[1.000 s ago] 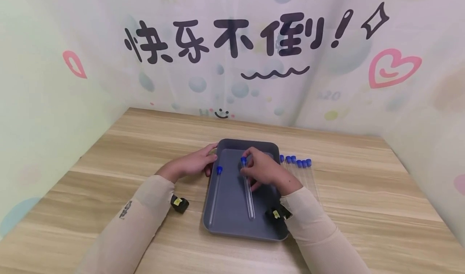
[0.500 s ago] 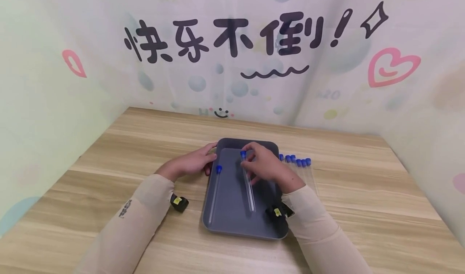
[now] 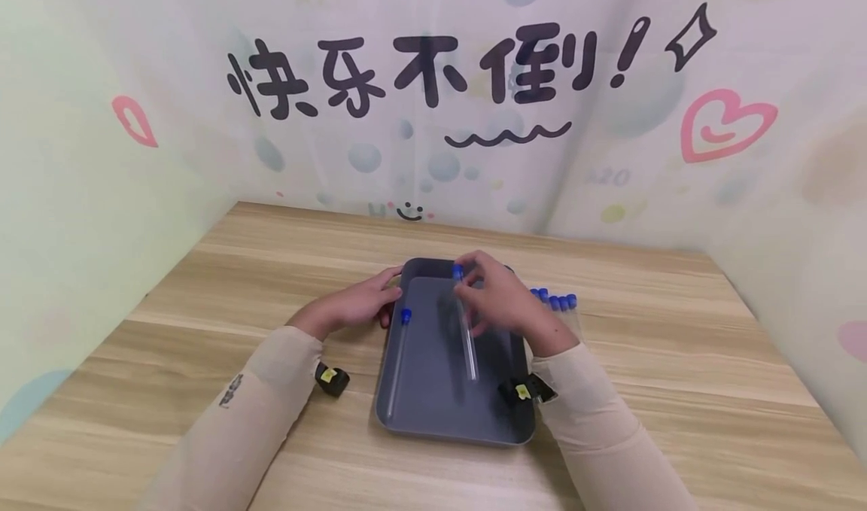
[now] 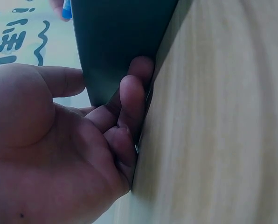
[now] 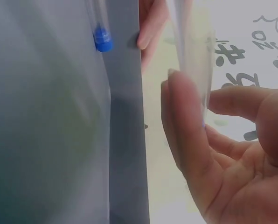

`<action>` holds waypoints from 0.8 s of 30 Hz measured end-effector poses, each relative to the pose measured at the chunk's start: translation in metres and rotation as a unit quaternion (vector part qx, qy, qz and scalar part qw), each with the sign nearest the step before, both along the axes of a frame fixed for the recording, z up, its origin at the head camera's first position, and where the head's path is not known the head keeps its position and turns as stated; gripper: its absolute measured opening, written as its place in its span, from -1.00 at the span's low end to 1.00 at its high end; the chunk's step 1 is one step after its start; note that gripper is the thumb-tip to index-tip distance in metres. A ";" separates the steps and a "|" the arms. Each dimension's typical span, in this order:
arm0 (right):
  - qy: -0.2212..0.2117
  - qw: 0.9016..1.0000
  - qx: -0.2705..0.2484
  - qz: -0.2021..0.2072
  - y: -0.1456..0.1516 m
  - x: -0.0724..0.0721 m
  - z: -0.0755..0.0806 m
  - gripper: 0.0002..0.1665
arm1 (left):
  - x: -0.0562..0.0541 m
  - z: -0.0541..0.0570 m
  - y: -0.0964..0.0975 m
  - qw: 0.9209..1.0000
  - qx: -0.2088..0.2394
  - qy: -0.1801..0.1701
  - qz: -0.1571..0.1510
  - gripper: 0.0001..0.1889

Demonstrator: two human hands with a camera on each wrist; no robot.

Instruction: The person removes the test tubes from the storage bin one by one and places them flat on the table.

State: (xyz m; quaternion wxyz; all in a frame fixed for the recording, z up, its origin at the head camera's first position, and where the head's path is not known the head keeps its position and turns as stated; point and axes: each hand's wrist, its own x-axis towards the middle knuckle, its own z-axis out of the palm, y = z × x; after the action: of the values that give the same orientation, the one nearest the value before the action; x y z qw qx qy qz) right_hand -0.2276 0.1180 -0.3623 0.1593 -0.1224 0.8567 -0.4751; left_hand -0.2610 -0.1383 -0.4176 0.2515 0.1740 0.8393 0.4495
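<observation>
My right hand (image 3: 504, 300) pinches a clear test tube (image 3: 467, 338) near its blue cap, above the grey tray (image 3: 460, 437). The tube slants, cap end up and away. In the right wrist view the tube (image 5: 195, 51) passes between thumb and fingers. At the tray's left side, my left hand (image 3: 355, 300) holds the wall, thumb at the rim. The left wrist view shows its fingers (image 4: 132, 100) curled against the outside of the tray (image 4: 115, 42), low near the table. A second blue-capped test tube (image 3: 404, 338) lies inside the tray along the left wall.
Several more blue-capped tubes (image 3: 564, 304) lie on the wooden table (image 3: 677, 360) to the tray's right, partly hidden behind the right forearm. A printed cloth (image 3: 406, 157) hangs behind the table. Black wrist cameras (image 3: 332, 379) jut out below both wrists.
My right hand has moved up and away, lifting the test tube farther from the tray floor. My left hand stays at the tray's side. The view shifts slightly.
</observation>
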 end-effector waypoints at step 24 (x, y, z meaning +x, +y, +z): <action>0.001 0.996 -0.084 0.007 0.033 0.002 0.018 -0.26 | 0.001 0.000 -0.001 1.000 0.003 -0.002 0.005 -0.42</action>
State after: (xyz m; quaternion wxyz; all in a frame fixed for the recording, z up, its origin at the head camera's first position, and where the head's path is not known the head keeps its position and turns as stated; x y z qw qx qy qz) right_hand -0.2253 0.1512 -0.3443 0.1511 -0.1415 0.8131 -0.5440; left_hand -0.2597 -0.1392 -0.4178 0.2508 0.1695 0.8383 0.4535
